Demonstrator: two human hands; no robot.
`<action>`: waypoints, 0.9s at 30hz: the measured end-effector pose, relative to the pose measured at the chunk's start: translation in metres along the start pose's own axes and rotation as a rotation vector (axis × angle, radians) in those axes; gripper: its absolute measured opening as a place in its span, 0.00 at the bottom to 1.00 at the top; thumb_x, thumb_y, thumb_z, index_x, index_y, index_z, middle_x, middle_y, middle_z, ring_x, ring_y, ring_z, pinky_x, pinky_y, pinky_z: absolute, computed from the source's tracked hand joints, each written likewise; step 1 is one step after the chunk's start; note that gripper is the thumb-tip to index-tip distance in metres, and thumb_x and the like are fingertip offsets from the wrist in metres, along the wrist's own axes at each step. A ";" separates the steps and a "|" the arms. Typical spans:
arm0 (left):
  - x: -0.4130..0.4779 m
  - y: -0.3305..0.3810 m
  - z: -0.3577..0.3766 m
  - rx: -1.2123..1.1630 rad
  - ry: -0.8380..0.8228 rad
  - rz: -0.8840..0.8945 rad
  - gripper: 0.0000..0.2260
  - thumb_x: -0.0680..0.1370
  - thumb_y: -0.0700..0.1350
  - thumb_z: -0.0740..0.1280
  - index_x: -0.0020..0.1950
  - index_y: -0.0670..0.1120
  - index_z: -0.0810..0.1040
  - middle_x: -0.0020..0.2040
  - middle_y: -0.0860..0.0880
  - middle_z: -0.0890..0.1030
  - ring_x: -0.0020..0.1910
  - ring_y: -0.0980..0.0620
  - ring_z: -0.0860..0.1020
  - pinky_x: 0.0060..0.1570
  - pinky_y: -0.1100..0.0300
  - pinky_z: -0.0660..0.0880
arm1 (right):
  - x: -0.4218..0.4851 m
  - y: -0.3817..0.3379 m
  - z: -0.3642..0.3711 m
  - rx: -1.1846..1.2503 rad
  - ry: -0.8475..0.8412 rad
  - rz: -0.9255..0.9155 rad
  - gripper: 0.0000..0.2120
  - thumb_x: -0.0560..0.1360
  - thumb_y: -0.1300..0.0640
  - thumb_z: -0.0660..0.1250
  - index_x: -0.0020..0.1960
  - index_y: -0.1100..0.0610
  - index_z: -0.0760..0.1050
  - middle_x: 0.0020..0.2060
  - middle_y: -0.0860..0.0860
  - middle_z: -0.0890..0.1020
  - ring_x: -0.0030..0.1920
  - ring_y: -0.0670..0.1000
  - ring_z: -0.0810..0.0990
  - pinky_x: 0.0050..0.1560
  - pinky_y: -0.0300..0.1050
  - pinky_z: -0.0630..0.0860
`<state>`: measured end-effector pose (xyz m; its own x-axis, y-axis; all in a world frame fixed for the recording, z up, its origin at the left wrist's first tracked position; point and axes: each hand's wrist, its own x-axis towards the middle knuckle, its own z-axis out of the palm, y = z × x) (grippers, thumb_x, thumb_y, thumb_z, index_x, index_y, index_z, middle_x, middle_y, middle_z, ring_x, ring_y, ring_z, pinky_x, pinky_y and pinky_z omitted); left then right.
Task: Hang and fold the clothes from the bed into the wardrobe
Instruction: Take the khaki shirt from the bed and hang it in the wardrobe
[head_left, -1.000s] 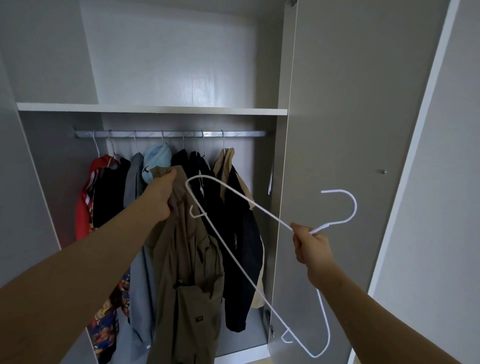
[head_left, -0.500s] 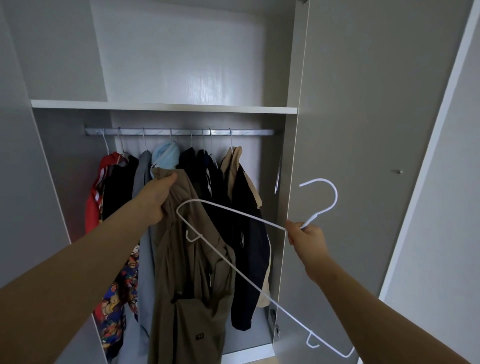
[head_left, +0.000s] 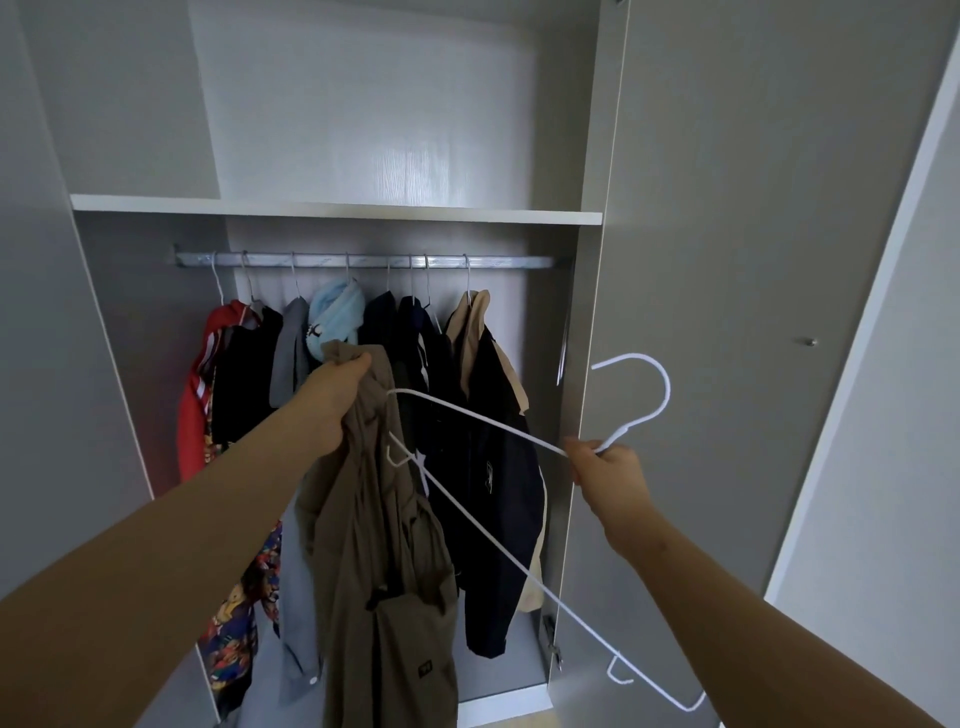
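My left hand (head_left: 332, 402) grips the top of a khaki-brown garment (head_left: 379, 561), which hangs down in front of the open wardrobe. My right hand (head_left: 608, 467) holds a white wire hanger (head_left: 498, 426) by its neck, hook pointing up and right. The hanger's left tip lies against the garment's upper edge, close to my left hand. Its other arm slants down toward the lower right. Behind them the metal rail (head_left: 363, 260) carries several hung clothes.
On the rail hang a red jacket (head_left: 195, 395), dark tops, a light blue item (head_left: 335, 317) and a black-and-beige jacket (head_left: 493, 467). A white shelf (head_left: 337, 208) runs above the rail. The open wardrobe door (head_left: 727, 312) stands just right of my right hand.
My right hand has brought the hanger left and up, so its tip now meets the garment's top. The view has tilted up slightly. My left hand keeps its grip.
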<state>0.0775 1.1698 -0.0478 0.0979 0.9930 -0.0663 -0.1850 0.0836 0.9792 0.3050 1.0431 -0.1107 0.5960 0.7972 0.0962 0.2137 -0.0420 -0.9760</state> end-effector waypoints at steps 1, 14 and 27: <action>-0.002 -0.001 0.004 0.012 0.000 0.010 0.18 0.80 0.48 0.61 0.68 0.42 0.69 0.63 0.41 0.75 0.54 0.45 0.76 0.58 0.54 0.71 | 0.000 0.000 0.001 -0.001 -0.008 0.000 0.19 0.76 0.56 0.62 0.27 0.58 0.67 0.15 0.45 0.65 0.23 0.47 0.64 0.30 0.41 0.65; -0.017 0.006 0.012 -0.065 -0.015 0.011 0.18 0.81 0.47 0.60 0.69 0.42 0.69 0.59 0.42 0.77 0.50 0.47 0.77 0.53 0.53 0.73 | 0.000 0.004 -0.012 -0.041 -0.003 -0.018 0.16 0.76 0.56 0.62 0.30 0.59 0.68 0.21 0.50 0.66 0.24 0.47 0.63 0.30 0.41 0.63; -0.069 -0.003 0.056 -0.273 -0.525 -0.124 0.08 0.79 0.40 0.60 0.51 0.39 0.78 0.39 0.45 0.84 0.37 0.51 0.84 0.35 0.61 0.80 | -0.005 0.002 0.038 -0.073 -0.098 -0.114 0.20 0.76 0.56 0.62 0.26 0.56 0.64 0.19 0.46 0.68 0.26 0.48 0.67 0.30 0.40 0.64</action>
<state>0.1258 1.0965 -0.0357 0.5915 0.8063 -0.0052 -0.3790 0.2838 0.8808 0.2730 1.0621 -0.1202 0.4869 0.8543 0.1820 0.3333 0.0109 -0.9428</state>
